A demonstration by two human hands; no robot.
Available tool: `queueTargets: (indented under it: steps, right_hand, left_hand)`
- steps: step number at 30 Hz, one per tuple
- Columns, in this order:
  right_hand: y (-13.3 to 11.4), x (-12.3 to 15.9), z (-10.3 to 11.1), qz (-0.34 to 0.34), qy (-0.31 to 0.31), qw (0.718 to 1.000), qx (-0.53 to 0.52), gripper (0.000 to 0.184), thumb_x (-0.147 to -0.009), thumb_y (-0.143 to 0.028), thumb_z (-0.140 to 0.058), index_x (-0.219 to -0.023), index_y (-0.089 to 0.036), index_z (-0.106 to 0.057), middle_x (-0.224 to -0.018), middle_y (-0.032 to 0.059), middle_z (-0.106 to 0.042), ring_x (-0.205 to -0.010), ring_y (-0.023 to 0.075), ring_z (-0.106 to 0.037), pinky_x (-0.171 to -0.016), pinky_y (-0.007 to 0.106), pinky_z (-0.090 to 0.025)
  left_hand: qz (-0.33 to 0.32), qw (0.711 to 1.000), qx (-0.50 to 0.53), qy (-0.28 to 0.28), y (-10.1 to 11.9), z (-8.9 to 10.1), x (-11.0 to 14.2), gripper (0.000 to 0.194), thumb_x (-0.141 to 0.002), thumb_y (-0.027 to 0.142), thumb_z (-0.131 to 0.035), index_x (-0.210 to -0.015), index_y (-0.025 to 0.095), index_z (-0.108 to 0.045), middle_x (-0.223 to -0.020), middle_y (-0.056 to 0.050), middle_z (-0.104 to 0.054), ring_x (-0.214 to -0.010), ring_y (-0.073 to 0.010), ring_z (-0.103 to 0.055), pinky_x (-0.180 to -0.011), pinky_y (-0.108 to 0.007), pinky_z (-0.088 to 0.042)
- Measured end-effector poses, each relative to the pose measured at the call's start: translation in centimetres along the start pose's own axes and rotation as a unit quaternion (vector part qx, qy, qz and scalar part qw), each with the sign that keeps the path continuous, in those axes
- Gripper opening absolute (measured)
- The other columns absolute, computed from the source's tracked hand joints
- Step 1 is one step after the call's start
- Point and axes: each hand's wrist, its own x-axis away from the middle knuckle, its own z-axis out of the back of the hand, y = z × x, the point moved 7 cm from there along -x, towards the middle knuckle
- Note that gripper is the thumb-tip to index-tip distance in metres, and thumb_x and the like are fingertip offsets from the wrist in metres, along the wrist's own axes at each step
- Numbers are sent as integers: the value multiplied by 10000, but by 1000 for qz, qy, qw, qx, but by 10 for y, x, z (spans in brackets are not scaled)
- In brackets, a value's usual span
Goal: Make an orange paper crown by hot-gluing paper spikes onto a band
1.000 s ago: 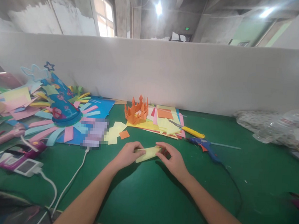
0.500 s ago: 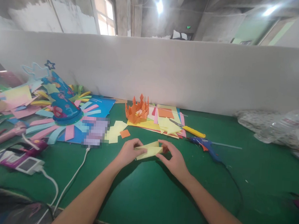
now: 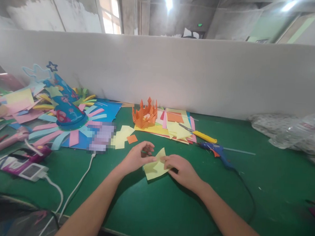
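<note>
A small yellow sheet of paper (image 3: 154, 170) with a raised, folded corner is between my hands, low over the green table. My right hand (image 3: 182, 170) is closed on its right side, thumb and fingers pinching the paper. On the other side, my left hand (image 3: 136, 159) has its fingers apart from the thumb, curled in the air. The left thumb reaches the paper's edge near the fold; whether it presses on it is hard to see. Just beyond the hands lie a small orange paper square (image 3: 132, 139) and several yellow paper pieces (image 3: 122, 135).
An orange paper crown (image 3: 144, 115) stands behind, beside stacked coloured paper (image 3: 175, 117). A yellow-handled knife (image 3: 205, 136) and a blue glue gun (image 3: 219, 153) lie right. Party hats (image 3: 69, 110), a power strip (image 3: 29, 169) and cables are left; a plastic bottle (image 3: 299, 130) lies far right.
The yellow paper has been turned and partly unfolded, with a corner now standing up. My right hand has moved inward over it, and my left fingers have come off it.
</note>
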Motion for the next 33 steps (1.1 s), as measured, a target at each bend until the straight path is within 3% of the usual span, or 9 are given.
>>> queueTargets:
  steps: [4,6,10,12,15,18,23,26,33]
  right_hand:
    - [-3,0,1,4,-24,1000,4,195,-807,-93,-462,-825,-221,-608,-1052,41,-667,-968,173,-579,-837,344,-442]
    - [-7,-2,2,17,-43,999,3,179,-843,-139,-468,-828,-224,-625,-1004,38,-677,-953,169,-583,-839,336,-441]
    - [-11,-3,3,32,-63,997,2,172,-879,-249,-496,-855,-237,-666,-977,33,-681,-950,166,-584,-855,324,-435]
    - [-10,-2,3,31,-64,997,5,180,-880,-260,-504,-856,-242,-682,-1019,29,-672,-957,166,-579,-860,321,-431]
    - [-9,-1,2,24,-68,997,2,174,-869,-269,-528,-837,-238,-695,-1031,32,-665,-957,171,-571,-861,320,-424]
    - [-7,-1,2,7,-66,998,-14,164,-861,-290,-544,-847,-238,-699,-979,35,-662,-930,169,-566,-850,314,-424]
    - [-3,-2,3,-21,-61,997,-45,188,-874,-305,-523,-841,-234,-694,-908,30,-665,-878,158,-568,-830,306,-422]
    - [0,-2,2,-39,-53,996,-59,198,-872,-325,-522,-824,-230,-689,-877,27,-673,-853,158,-572,-813,304,-421]
    - [4,-1,-5,-79,-48,993,-67,186,-875,-313,-509,-839,-223,-669,-837,27,-676,-815,168,-571,-760,296,-415]
  left_hand:
    - [-112,975,-163,101,41,10,20,140,-821,288,-555,-920,199,-597,-1021,-70,-572,-992,-189,-533,-888,-361,-436]
    - [-140,965,-209,78,49,0,36,145,-851,260,-508,-943,209,-608,-1016,-67,-585,-989,-188,-538,-896,-362,-435]
    - [-106,966,-236,6,30,-24,64,278,-774,317,-627,-1025,205,-582,-1094,-78,-594,-1022,-213,-544,-899,-366,-461]
    - [-71,966,-247,10,16,-27,70,302,-752,304,-651,-1025,198,-575,-1122,-86,-591,-1034,-226,-546,-904,-383,-466]
    - [-45,967,-250,11,6,-28,68,122,-805,243,-583,-918,198,-590,-1114,-71,-594,-1037,-212,-547,-913,-387,-459]
    - [-51,968,-246,16,8,-27,64,102,-853,207,-501,-791,190,-580,-1048,-59,-609,-997,-191,-557,-894,-373,-462]
    - [-83,963,-256,19,13,-29,66,186,-764,330,-636,-846,179,-565,-1028,-75,-610,-963,-220,-546,-836,-382,-474]
    - [-83,963,-258,16,15,-30,66,88,-835,267,-546,-821,185,-577,-960,-54,-626,-919,-194,-554,-824,-358,-469]
    - [-64,962,-264,42,13,-29,67,134,-880,222,-449,-816,185,-560,-906,-51,-634,-872,-184,-562,-790,-332,-463]
